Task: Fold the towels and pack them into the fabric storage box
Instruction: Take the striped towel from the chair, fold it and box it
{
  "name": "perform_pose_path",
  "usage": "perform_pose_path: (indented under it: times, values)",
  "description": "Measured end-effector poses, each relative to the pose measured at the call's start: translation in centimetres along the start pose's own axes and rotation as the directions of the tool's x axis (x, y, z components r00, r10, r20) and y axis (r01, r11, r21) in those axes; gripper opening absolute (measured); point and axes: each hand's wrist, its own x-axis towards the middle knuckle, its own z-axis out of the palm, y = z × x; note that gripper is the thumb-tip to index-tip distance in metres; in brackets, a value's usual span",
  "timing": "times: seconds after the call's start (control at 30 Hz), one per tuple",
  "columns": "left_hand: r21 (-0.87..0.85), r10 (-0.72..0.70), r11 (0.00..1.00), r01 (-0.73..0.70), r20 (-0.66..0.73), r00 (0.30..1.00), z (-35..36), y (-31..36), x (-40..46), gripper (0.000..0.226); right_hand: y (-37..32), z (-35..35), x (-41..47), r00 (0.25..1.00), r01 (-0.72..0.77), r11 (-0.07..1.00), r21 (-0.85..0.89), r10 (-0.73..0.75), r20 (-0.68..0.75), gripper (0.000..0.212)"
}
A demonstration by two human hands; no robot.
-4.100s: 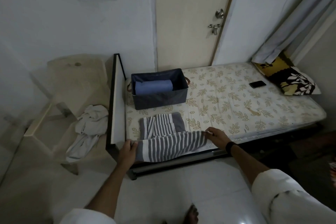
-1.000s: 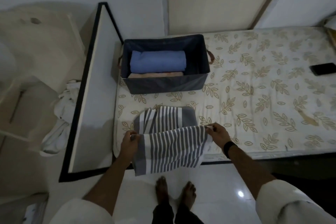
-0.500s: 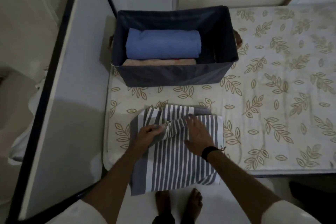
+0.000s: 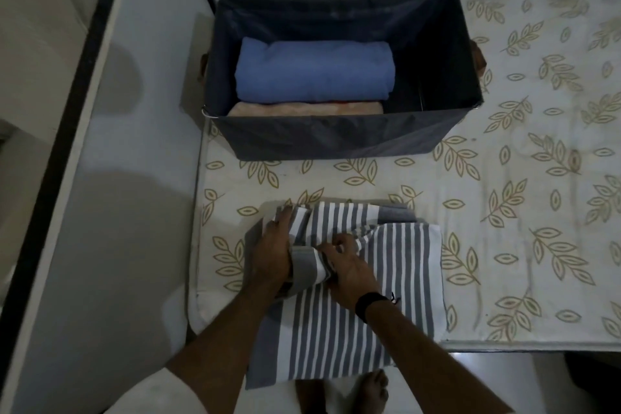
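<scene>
Both hands meet at the middle of a grey-and-white striped towel (image 4: 353, 296) lying just in front of the fabric storage box (image 4: 336, 138): the left hand (image 4: 272, 252) lies over its bunched left portion, whether gripping it cannot be told, while the right hand (image 4: 349, 267), close beside it, pinches a gathered ridge of cloth. With the towel's near end draped off the mattress (image 4: 504, 212) edge, farthest from the box, the hanging weight could likely drag the half-made fold askew or slide it floorward. Inside the box, a blue towel (image 4: 314, 69) sits atop a peach towel (image 4: 302, 108), leaving room at its right end.
</scene>
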Motion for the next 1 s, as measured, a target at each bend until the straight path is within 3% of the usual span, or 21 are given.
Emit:
perform_pose_path:
  times: [0.03,0.13,0.23,0.3,0.33,0.4,0.47,0.53,0.63,0.77,0.9,1.0]
  values:
    - [-0.055,-0.084,0.995,0.082,-0.038,0.996,0.1,0.1,0.2,0.026,0.0,-0.1,0.1,1.0,-0.011,1.0,0.012,0.011,-0.001,0.058]
    - [-0.029,0.011,0.999,-0.015,-0.107,0.994,0.6,-1.5,1.3,0.024,0.2,-0.3,0.5,1.0,-0.025,0.999,0.024,0.025,0.003,0.061]
    - [-0.247,-0.092,0.967,0.065,-0.102,0.991,0.6,-2.9,1.8,0.02,0.4,-0.3,0.6,0.999,-0.03,0.999,0.036,0.029,0.017,0.066]
    - [-0.291,-0.062,0.956,0.039,-0.071,0.996,0.1,-3.2,2.0,0.039,0.4,-0.2,0.8,0.999,-0.034,0.999,0.036,0.033,0.016,0.061]
    - [-0.248,0.033,0.968,-0.042,-0.04,0.999,0.0,-3.2,2.1,0.054,0.3,-0.2,0.9,0.999,-0.039,0.999,0.032,0.039,0.015,0.058]
    - [0.007,0.235,0.972,-0.235,0.041,0.971,-0.5,-2.7,2.4,0.069,0.3,-0.2,1.0,0.998,-0.054,0.998,0.026,0.054,0.017,0.053]
    - [0.245,0.283,0.916,-0.319,0.172,0.944,-0.6,-2.0,3.3,0.075,0.3,-0.1,1.0,0.998,-0.058,0.998,0.014,0.058,0.018,0.053]
    - [0.267,0.201,0.928,-0.259,0.225,0.953,-0.6,-1.1,4.3,0.064,0.2,-0.1,1.0,0.998,-0.062,0.998,0.012,0.061,0.024,0.053]
    - [0.144,0.268,0.95,-0.278,0.081,0.96,-1.0,-0.9,5.3,0.018,0.2,-0.3,0.8,0.997,-0.066,0.998,0.023,0.065,0.03,0.052]
    - [-0.185,0.096,0.977,-0.106,-0.06,0.994,-2.8,-2.5,5.7,0.018,0.3,-0.3,0.8,0.998,-0.058,0.998,0.037,0.057,0.037,0.052]
    - [-0.13,-0.089,0.987,0.093,0.038,0.995,-4.0,-4.6,5.3,0.035,0.4,-0.2,0.9,0.998,-0.062,0.997,0.038,0.06,0.033,0.052]
    - [0.058,-0.178,0.983,0.175,0.066,0.982,-4.3,-4.5,4.8,0.05,0.4,-0.2,0.9,0.998,-0.063,0.997,0.043,0.061,0.033,0.052]
